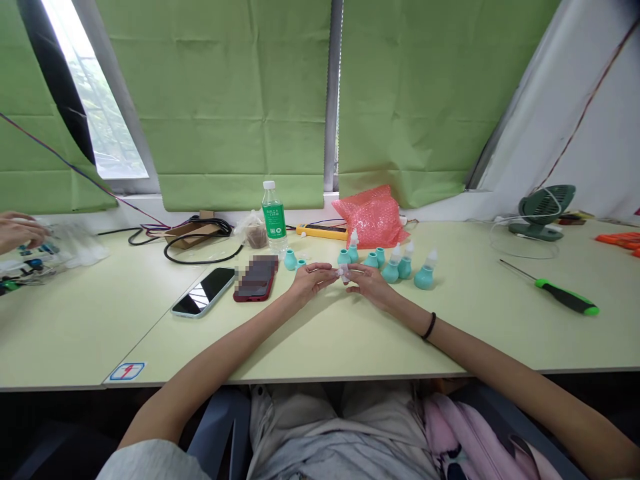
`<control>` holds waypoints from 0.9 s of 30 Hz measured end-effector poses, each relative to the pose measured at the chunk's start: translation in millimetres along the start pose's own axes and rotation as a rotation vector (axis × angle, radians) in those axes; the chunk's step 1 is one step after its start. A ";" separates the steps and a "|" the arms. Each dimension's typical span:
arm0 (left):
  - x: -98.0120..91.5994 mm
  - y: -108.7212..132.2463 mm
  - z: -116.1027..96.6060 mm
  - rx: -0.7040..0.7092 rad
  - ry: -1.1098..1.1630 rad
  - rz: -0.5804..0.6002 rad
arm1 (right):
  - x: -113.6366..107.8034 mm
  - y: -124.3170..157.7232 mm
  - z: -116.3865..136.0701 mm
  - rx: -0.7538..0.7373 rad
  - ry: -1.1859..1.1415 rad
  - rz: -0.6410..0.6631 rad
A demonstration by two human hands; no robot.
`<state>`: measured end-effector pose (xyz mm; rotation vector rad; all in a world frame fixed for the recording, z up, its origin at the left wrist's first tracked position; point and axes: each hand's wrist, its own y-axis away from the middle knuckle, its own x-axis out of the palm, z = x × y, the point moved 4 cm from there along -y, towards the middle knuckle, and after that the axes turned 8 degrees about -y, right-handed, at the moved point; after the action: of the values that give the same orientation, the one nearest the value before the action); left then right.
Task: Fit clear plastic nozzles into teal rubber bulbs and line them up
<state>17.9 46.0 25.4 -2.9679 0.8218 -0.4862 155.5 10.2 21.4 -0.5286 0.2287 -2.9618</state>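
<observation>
My left hand and my right hand rest on the pale green table, fingertips meeting around a small clear plastic piece. Both hands pinch it from either side. Just behind them stand several small teal bulb-shaped bottles, some with clear white nozzle tops, others bare. Two more teal pieces lie to the left of that group. A black band circles my right wrist.
A green-labelled water bottle, a pink bubble-wrap bag, a phone, a dark red phone, black cables, a green-handled screwdriver and a small fan are on the table. Another person's hand works at the far left.
</observation>
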 end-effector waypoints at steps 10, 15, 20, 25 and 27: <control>0.0 2.0 -3.4 0.032 -0.014 -0.037 | -3.5 -0.5 0.0 -0.063 0.043 -0.070; 2.5 6.7 -7.1 0.060 -0.103 -0.075 | -3.9 -0.6 -0.6 -0.072 0.067 -0.085; 3.4 6.3 -4.6 0.095 -0.192 -0.108 | -1.3 0.9 -4.0 -0.031 0.070 -0.065; -1.7 2.2 -16.4 0.282 -0.632 -0.160 | -2.3 2.4 -1.6 -0.045 0.089 -0.145; 2.4 8.7 -27.4 0.480 -1.005 -0.165 | -5.4 1.8 0.1 -0.060 0.097 -0.199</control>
<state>7.2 38.9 51.2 -2.3350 0.2796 0.6790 160.8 9.2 19.4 -0.4381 0.2916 -3.1875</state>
